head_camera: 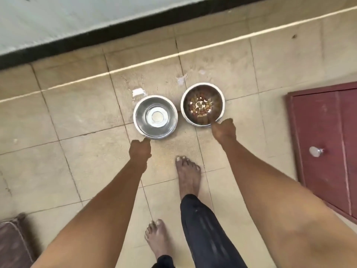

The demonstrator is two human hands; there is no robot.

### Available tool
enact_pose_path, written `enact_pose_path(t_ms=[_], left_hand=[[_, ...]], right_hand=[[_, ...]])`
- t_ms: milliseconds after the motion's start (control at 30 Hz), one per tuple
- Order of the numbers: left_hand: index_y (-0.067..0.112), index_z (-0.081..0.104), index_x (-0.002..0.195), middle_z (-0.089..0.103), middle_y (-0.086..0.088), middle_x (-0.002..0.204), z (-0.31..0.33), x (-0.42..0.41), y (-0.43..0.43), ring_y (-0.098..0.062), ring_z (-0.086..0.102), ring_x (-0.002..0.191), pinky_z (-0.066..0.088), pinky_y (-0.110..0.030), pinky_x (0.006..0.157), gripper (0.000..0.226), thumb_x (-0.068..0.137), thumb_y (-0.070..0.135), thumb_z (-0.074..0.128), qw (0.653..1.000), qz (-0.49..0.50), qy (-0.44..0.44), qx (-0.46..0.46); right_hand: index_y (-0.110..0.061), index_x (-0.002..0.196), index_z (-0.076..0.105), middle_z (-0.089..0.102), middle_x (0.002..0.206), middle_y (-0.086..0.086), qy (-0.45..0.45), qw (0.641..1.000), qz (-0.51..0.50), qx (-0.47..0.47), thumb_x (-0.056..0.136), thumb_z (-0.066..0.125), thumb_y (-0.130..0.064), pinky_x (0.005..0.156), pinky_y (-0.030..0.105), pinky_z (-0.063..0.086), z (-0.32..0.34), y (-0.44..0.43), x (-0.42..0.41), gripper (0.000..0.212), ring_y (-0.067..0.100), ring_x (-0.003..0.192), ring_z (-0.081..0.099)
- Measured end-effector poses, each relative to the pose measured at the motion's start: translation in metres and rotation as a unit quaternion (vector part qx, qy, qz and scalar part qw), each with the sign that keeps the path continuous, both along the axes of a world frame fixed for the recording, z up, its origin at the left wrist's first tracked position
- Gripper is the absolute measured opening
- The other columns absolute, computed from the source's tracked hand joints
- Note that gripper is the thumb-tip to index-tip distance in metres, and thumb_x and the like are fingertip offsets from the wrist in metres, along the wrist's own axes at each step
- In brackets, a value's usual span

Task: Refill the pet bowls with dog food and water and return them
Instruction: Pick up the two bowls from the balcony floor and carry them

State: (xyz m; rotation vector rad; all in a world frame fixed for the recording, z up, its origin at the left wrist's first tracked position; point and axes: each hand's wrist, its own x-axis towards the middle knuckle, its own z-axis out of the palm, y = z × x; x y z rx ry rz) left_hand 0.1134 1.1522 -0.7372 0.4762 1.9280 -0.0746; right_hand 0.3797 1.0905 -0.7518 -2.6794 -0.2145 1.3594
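Beige tiled floor (87, 105), round steel water bowl (141, 122), kibble bowl (186, 97), both hand-held

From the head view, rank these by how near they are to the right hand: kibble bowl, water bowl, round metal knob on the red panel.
1. Kibble bowl: its near rim is at the right hand.
2. Water bowl: to the left, by the left hand.
3. Metal knob: far right, on the red panel.

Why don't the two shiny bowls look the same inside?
The right bowl holds brown dog food pieces, while the left bowl shows only its shiny bottom; I can't tell if clear water is in it. The right bowl sits farther from the person's feet than the left bowl. The right hand grips the right bowl's near rim, the left hand the left bowl's. Both are round metal bowls.
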Motion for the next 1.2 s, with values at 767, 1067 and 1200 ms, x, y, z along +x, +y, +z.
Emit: enact_pose_path(t_ms=[767,1067,1200], left_hand=[[0.007,0.054,0.072,0.059,-0.011,0.065,0.027,0.035,0.021,-0.018,0.050,0.055,0.039,-0.029,0.054,0.022,0.091,-0.002,0.047,0.994,0.031,0.043,0.094],[-0.002,0.061,0.090,0.067,-0.016,0.073,0.259,0.052,0.032,-0.025,0.058,0.067,0.044,-0.033,0.064,0.015,0.091,0.007,0.049,0.983,-0.129,0.013,0.132],[-0.003,0.061,0.082,0.070,-0.019,0.074,0.348,0.054,0.031,-0.026,0.056,0.064,0.044,-0.032,0.064,0.019,0.089,0.011,0.050,0.965,-0.210,-0.001,0.159]], right_hand=[[-0.007,0.101,0.067,0.076,0.093,0.016,0.014,0.980,-0.182,0.075,0.093,0.072,-0.047,0.067,0.045,0.063,0.019,-0.013,0.017,0.041,0.027,0.072,0.073],[-0.018,0.079,0.061,0.077,0.085,0.013,-0.017,0.982,-0.168,0.080,0.087,0.056,-0.075,0.067,0.052,0.063,0.220,-0.067,0.029,0.057,0.037,0.075,0.074],[-0.016,0.079,0.060,0.076,0.085,0.015,-0.041,0.975,-0.194,0.103,0.079,0.045,-0.082,0.069,0.053,0.063,0.302,-0.096,0.031,0.067,0.038,0.076,0.075]])
